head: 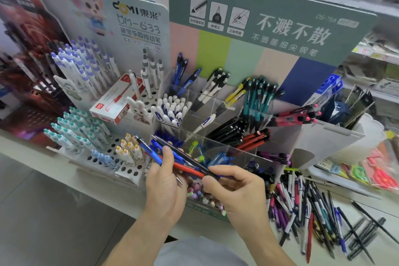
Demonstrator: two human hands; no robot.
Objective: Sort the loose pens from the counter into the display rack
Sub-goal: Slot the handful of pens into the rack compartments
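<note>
Here, my right hand (235, 190) pinches the near end of a dark slim pen (185, 158) between thumb and forefinger, the other fingers curled loosely under. My left hand (166, 181) is wrapped round a small bundle of pens (164, 155), blue, red and dark barrels fanned out above the thumb; the dark pen lies across that fan, so I judge I am drawing it free.

These are light, rigid plastic barrels, smooth and a little slick, likely to roll or slide against each other. I would take each one at mid-barrel or on the rubbery grip section, not at the tip, and keep the bundle squeezed so none slips out.

Just beyond the hands stands the display rack (218, 101), clear hard acrylic split into compartments, each holding clicker pens of one colour: blue, white, teal, black, red, pink. To the right, the loose pens (302, 207) lie in a tangled heap on the pale counter (367, 250). Further left, white perforated stands (103, 157) hold capped pens upright.
</note>
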